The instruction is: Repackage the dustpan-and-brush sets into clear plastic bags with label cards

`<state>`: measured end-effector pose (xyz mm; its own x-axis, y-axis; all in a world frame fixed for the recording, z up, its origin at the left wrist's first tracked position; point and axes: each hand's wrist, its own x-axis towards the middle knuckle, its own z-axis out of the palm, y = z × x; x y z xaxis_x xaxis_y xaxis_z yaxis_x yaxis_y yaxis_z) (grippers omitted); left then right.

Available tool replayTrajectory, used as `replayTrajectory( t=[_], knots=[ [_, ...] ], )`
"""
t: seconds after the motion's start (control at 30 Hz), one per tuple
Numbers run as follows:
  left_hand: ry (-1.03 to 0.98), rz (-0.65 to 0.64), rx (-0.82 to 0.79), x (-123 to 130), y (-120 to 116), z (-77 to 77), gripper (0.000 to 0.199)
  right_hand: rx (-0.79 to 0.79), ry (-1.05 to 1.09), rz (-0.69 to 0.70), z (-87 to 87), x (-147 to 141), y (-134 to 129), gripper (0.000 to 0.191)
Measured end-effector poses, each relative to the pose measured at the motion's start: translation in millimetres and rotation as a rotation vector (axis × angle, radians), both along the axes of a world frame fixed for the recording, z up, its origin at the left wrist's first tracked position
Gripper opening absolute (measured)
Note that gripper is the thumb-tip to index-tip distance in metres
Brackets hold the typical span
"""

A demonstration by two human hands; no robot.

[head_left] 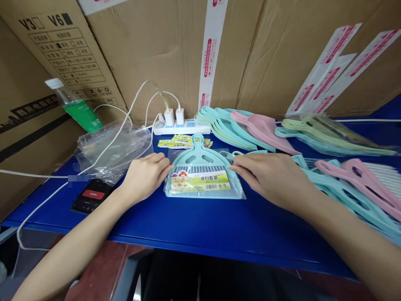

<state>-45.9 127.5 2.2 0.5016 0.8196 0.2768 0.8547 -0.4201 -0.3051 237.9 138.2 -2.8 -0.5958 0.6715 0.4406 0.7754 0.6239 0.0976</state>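
A light blue dustpan (204,158) lies on the blue table in front of me, its handle pointing away. Over it sits a matching brush with grey bristles (200,170) and a yellow-green printed card (200,182). A clear plastic bag (239,193) encloses the set. My left hand (147,173) pinches the bag's left edge between thumb and fingers. On the other side, my right hand (266,175) pinches the bag's right edge the same way. Several more printed cards (178,142) lie just beyond the dustpan handle.
Blue and pink dustpans (257,125) are piled behind, with bagged sets (332,133) farther right. Several brushes (354,188) lie beside my right arm. A power strip (188,126) with chargers, loose plastic bags (109,144), a bottle (81,113) and a phone (92,195) occupy the left and back.
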Motion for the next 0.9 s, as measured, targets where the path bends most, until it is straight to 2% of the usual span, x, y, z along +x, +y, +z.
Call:
replayTrajectory(
  t=[0.13,0.23,0.5,0.73,0.9],
  knots=[
    [0.03,0.068,-0.05,1.9,1.4,-0.5,0.028,-0.166,-0.085,-0.16,1.5,-0.8,-0.3,0.029],
    [0.043,0.113,-0.084,1.6,2.4,-0.9,0.021,-0.27,-0.098,-0.203,3.3,-1.3,-1.9,0.025],
    [0.065,0.083,-0.119,1.4,2.0,0.0,0.019,-0.507,0.098,-0.048,-0.9,-0.7,-5.2,0.028],
    [0.152,0.088,-0.229,3.4,-1.5,4.5,0.018,-0.578,0.202,-0.029,-2.4,-0.9,-6.0,0.033],
    [0.183,0.1,-0.301,2.0,-2.4,4.7,0.027,-0.628,0.44,0.032,2.2,-4.8,-6.5,0.029]
  ],
)
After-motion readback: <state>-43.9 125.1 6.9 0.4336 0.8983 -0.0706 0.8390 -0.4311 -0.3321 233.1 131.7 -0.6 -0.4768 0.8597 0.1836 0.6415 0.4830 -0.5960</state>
